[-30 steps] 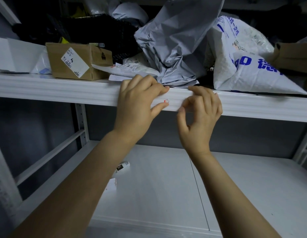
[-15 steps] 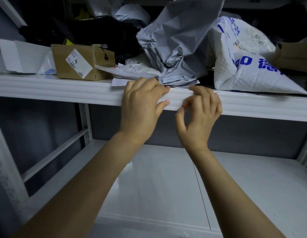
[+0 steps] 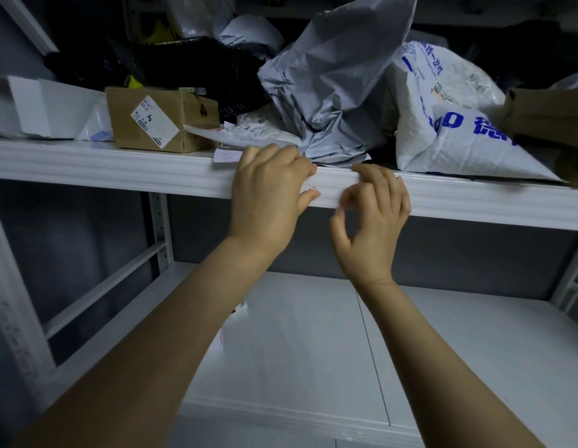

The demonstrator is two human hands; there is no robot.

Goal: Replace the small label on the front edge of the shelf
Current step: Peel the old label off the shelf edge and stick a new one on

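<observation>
Closest in: both forearms come up over the lower shelf (image 3: 297, 350). A small white object (image 3: 241, 306) lies on it, half hidden behind the left forearm; can't identify it. Left hand (image 3: 268, 202) hooks its fingers over the top of the front edge (image 3: 475, 202), thumb flat on the face, pinning what I take to be the left end of the label (image 3: 329, 189). The label is white on white and blurred, so its outline is a guess. The only clear cue is a tiny red mark just beside the left thumb tip. It sits on the edge face in the gap between the two hands. Right hand (image 3: 375, 221) is just beside the left, not touching it: fingers curled, tips against the edge face, thumb free below. Can't tell if it has a corner lifted or is only picking at it. Read: peeling or smoothing step, not finished either way. Risks: a thin sticker tears if a nail digs in at an angle, leaving residue the new one won't seat over. If this is the new label, uneven thumb pressure could skew or wrinkle it. Beyond the knuckles: a loose paper slip (image 3: 226, 155) overhangs the lip just left of the left hand, and the grey mailer (image 3: 333, 92) slumps right behind both hands. A jolt to the shelf or a knuckle bump could drag either off the front. Cardboard box (image 3: 158, 121) is farther left, white printed bag (image 3: 459, 130) behind and right of the right hand; both look well seated.
</observation>
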